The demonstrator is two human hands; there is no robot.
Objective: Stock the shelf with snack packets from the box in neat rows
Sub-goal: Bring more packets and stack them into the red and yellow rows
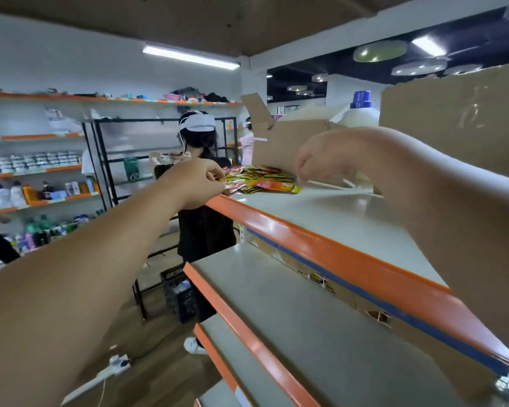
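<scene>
Orange-edged shelf (335, 218), heap of snack packets (256, 179) at its far end, cardboard box (288, 142) just behind

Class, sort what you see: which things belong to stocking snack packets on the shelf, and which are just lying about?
Job: snack packets, top shelf, open cardboard box, left hand, right hand.
Lying about: blue-capped bottle, black crate, power strip, bottles on far shelves.

Shelf-top finishes
Far red-and-yellow plastic snack packets (256, 179) shine glossy; brown cardboard box (285, 142) behind looks matt; pale shelf deck (335, 224) smooth, its orange edge strip (306, 240) glossy.
</scene>
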